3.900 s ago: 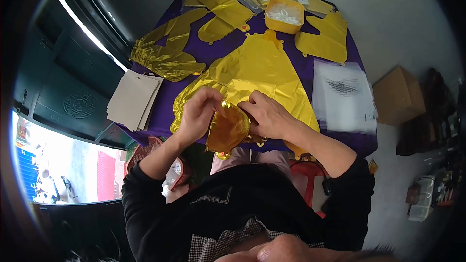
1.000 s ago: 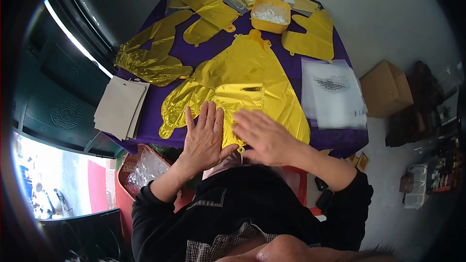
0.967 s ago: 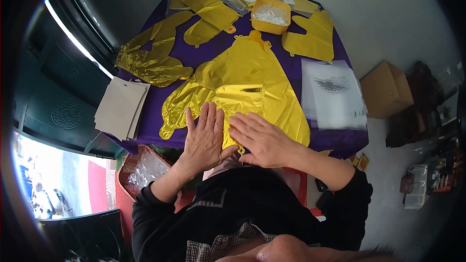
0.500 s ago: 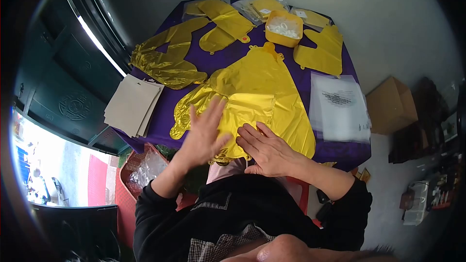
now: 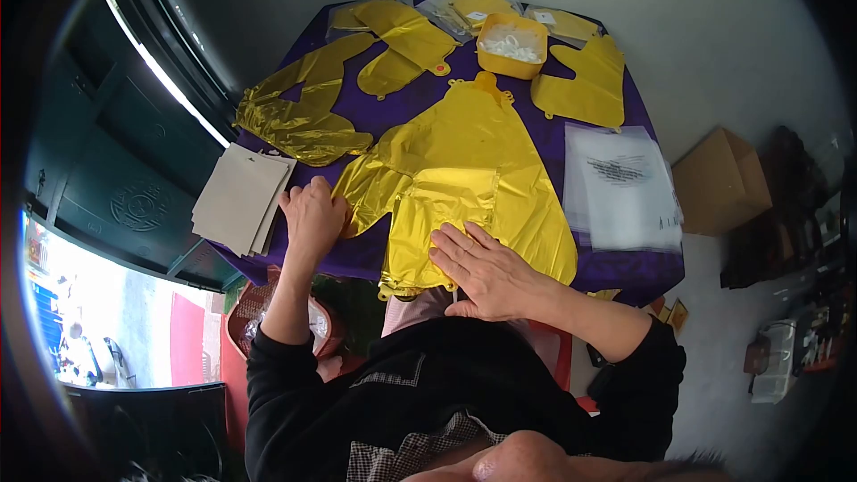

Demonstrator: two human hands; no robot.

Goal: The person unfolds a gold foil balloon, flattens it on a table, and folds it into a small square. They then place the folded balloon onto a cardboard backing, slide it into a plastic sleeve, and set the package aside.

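Note:
A large flat gold foil balloon lies on the purple-covered table, its near edge at the table's front. My right hand rests flat on its lower part, fingers stretched out. At the balloon's left edge, my left hand is closed, with the fingers curled around the foil; the fingertips are hidden. More flat gold foil balloons lie behind: one at the left, another at the back and a third at the right.
A stack of grey cards lies left of my left hand. Clear printed plastic bags lie on the right. A yellow tub of white rings or ribbon stands at the back. A cardboard box and a red basket are beside the table.
My left hand has moved left and down from above the foil and closed at its left edge. The foil's left part has folded or shifted. My right hand has stayed put.

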